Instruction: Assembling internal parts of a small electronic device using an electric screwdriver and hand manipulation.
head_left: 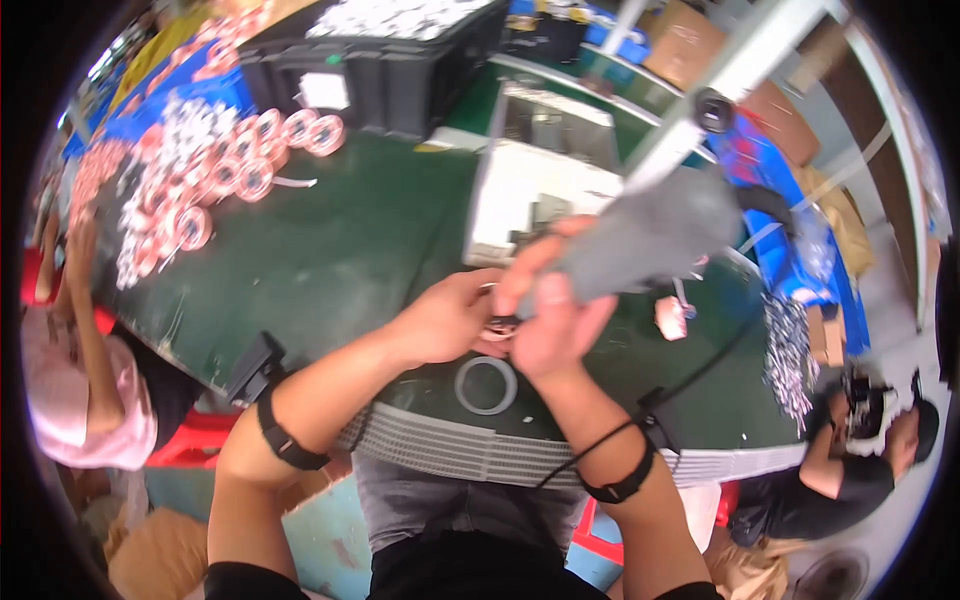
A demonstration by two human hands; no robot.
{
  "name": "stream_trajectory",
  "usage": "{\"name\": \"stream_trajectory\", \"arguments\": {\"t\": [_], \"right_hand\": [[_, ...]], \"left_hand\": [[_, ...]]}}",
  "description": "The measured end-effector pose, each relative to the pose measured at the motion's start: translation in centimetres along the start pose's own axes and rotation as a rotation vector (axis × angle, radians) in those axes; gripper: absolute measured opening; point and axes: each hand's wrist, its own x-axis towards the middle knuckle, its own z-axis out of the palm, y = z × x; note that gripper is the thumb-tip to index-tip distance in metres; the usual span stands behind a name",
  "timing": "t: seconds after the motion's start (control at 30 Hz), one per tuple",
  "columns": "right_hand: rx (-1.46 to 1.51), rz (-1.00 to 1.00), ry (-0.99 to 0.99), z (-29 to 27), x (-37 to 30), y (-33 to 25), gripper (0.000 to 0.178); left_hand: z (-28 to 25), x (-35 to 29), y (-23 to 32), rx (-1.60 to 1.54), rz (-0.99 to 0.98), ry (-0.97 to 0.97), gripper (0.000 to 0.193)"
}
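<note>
My left hand [445, 315] is closed around a small round part [499, 328], pinkish with a dark middle, mostly covered by the fingers. My right hand [555, 325] grips a thick grey hand-held tool [650, 235] tilted up to the right; motion blurs it, and its exact kind is unclear. The tool's tip is hidden behind the fingers, close to the round part. Just below both hands, a grey ring [486, 386] lies on the dark green tabletop [330, 250].
Pink spools [225, 175] with white pieces are heaped at the left. Beyond stands a black bin [385, 85] of white pieces; a white divided tray [490, 215] lies ahead. A pink part [671, 318] sits right. Co-workers [85, 390] [840, 470] are on both sides.
</note>
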Motion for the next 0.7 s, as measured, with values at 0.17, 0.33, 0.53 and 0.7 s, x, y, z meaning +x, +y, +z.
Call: {"name": "stream_trajectory", "arguments": {"t": [0.17, 0.33, 0.53, 0.7], "right_hand": [[-0.063, 0.057, -0.047, -0.9, -1.2, 0.9, 0.046], [-0.739, -0.12, -0.077, -10.3, 0.2, -4.8, 0.082], [-1.18, 0.297, -0.186, -22.8, -0.1, -6.3, 0.075], [-1.028, 0.186, -0.325, -20.3, -2.3, -8.9, 0.06]], "left_hand": [[0.3, -0.6, 1.5, 0.143, 0.044, -0.012, 0.034], [-2.4, -3.1, 5.3, 0.678, 0.101, 0.323, 0.027], [-5.9, -5.3, 6.8, 1.253, 0.425, 1.182, 0.037], [-1.5, -2.4, 4.4, 0.388, 0.249, 0.106, 0.027]]}}
